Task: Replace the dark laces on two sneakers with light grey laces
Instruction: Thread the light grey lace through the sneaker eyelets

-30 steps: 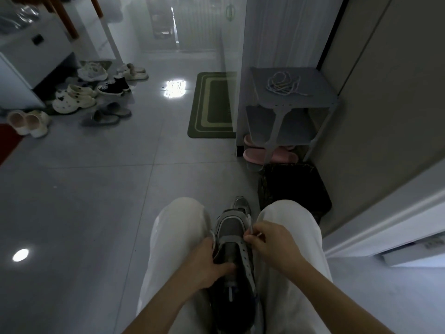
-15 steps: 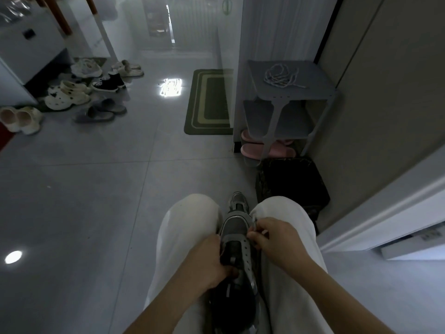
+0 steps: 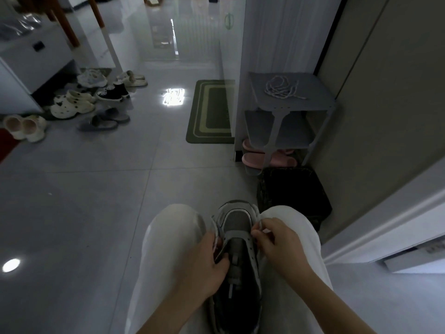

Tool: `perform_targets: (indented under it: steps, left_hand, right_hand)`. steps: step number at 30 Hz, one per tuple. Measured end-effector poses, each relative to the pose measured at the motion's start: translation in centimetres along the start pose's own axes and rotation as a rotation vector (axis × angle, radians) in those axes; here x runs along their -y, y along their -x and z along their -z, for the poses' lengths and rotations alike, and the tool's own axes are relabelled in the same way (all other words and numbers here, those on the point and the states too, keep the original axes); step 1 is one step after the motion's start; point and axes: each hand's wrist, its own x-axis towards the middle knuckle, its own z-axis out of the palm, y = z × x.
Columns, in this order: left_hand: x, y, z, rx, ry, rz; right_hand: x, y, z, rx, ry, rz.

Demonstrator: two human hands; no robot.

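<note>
Grey on top. Gripping the sneaker from the left with left hand, pinching a pale lace on its right with right hand.

One grey sneaker; two grips, left grip and right grip. Ahead of them: one bundle of light laces, one rack, two pink slippers, one green mat, one dark basket.

Seen on my feed: two forearms, bare up to the frame's lower edge, with a left hand and a right hand. Trousers, one pair: loose, off-white, plain cloth with soft creases, shaded grey along the inner folds.
</note>
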Motion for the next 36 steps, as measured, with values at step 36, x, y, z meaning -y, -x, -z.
perform_targets:
  steps: [36]
  left_hand:
    - [0.5, -2.0, 1.5, 0.099, -0.023, -0.171]
  right_hand:
    - [-1.1, 1.1, -0.6, -0.006, 0.018, 0.073]
